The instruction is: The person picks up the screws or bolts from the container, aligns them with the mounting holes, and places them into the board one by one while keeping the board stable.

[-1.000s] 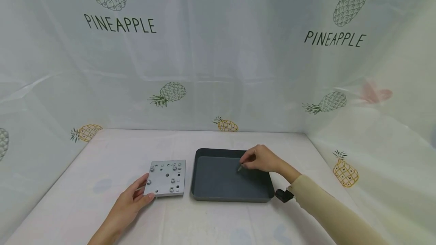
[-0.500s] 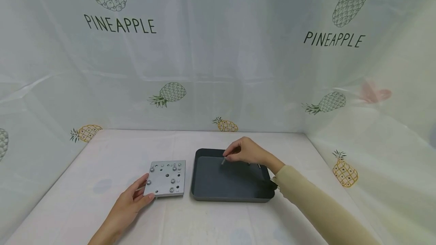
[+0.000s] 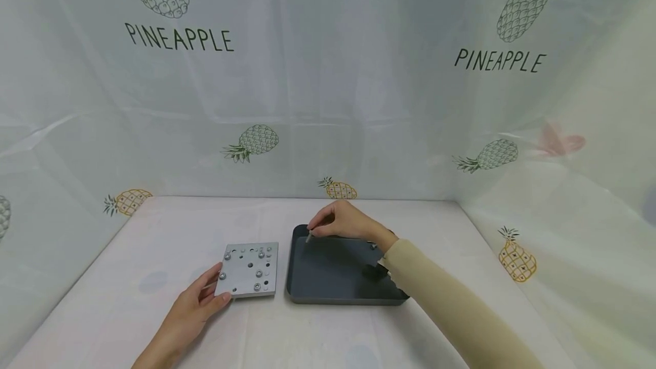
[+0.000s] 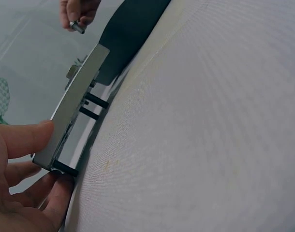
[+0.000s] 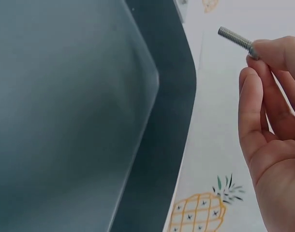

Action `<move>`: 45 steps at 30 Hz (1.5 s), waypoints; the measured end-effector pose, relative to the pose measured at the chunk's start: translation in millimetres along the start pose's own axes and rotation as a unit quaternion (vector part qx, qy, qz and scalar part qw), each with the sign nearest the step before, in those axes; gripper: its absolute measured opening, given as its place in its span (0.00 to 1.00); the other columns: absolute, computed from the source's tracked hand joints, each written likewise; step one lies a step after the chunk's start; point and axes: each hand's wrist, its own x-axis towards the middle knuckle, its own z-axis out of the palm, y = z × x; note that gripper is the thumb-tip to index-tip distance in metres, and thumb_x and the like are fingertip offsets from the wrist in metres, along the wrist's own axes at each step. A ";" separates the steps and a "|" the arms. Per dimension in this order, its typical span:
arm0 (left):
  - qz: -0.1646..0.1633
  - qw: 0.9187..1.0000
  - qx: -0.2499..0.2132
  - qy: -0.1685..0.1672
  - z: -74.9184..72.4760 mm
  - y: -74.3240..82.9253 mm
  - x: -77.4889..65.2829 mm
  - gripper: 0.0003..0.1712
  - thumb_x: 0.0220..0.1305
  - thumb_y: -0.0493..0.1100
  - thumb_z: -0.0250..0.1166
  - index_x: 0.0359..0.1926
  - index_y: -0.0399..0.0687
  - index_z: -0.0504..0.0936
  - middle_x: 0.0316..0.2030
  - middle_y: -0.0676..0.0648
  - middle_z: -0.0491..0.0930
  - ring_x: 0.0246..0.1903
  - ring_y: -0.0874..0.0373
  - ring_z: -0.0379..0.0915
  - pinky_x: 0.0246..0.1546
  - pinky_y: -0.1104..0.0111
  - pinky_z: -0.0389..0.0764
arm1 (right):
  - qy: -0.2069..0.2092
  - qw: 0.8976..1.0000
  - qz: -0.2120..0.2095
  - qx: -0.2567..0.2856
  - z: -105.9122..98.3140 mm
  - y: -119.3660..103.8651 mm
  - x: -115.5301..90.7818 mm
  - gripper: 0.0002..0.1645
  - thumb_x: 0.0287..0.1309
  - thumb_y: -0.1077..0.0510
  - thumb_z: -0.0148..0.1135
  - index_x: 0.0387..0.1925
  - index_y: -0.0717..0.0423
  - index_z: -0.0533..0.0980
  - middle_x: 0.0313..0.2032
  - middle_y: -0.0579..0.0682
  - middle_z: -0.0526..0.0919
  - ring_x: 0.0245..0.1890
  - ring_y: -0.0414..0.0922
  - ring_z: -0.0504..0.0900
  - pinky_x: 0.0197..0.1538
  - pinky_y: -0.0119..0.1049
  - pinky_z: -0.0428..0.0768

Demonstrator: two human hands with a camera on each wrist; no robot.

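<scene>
Pineapple-printed sheeting (image 3: 348,101) is hanging behind a pale counter (image 3: 287,340). Over it, the right hand (image 3: 343,220) is pinching a bolt (image 5: 234,37) by its head between thumb and fingertips; its threaded shank is jutting free, presumably so that nothing is covering the tip. This bolt is hovering over the far left corner of a dark tray (image 3: 333,283), whose raised rim is probably serving to stop loose parts rolling off. Small metal pieces (image 3: 373,246), partly hidden by the wrist, are lying in it. Just left of the tray, the left hand (image 3: 192,309) is gripping a drilled metal plate (image 3: 241,275) at its near left edge, thumb above and fingers beneath, likely steadying it. Several bolt heads (image 3: 257,287) are sitting on top, while dark shanks (image 4: 96,100) are projecting underneath, perhaps propping it off the cloth.
</scene>
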 end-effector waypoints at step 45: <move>-0.003 1.000 -0.019 0.004 -0.6 -0.3 1.3 0.50 0.72 0.50 0.72 0.85 0.46 0.55 0.80 0.34 0.60 0.74 0.41 0.67 0.67 0.69 0.78 | -0.042 0.999 -0.019 0.000 81.0 -24.6 103.3 0.11 0.66 0.60 0.75 0.48 0.58 0.90 0.40 0.38 0.92 0.40 0.33 0.87 0.48 0.26 0.85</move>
